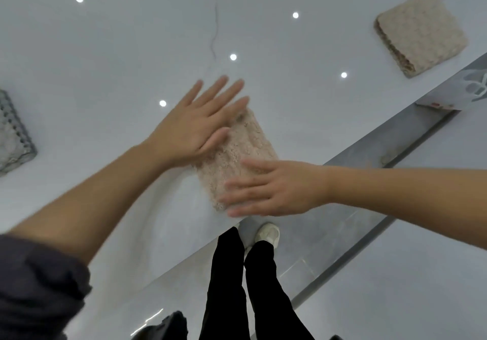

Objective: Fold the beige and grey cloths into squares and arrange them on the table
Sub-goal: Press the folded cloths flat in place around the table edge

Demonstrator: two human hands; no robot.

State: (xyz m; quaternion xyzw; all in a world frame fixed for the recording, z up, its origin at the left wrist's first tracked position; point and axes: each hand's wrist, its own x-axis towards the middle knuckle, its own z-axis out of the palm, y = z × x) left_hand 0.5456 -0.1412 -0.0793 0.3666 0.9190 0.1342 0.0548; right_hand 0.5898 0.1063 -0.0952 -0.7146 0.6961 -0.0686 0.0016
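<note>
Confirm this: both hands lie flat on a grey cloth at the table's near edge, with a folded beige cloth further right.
Wrong in one respect: the head view shows the cloth under the left hand and right hand is beige, not grey. It does lie at the table's near edge, with a folded beige cloth further right.

No text, label, brand or number was legible. A pale surface point(471, 86) beyond the edge of the table point(131, 50) carried a faint white graphic and small red marks point(445, 105) (both too blurred to read).
</note>
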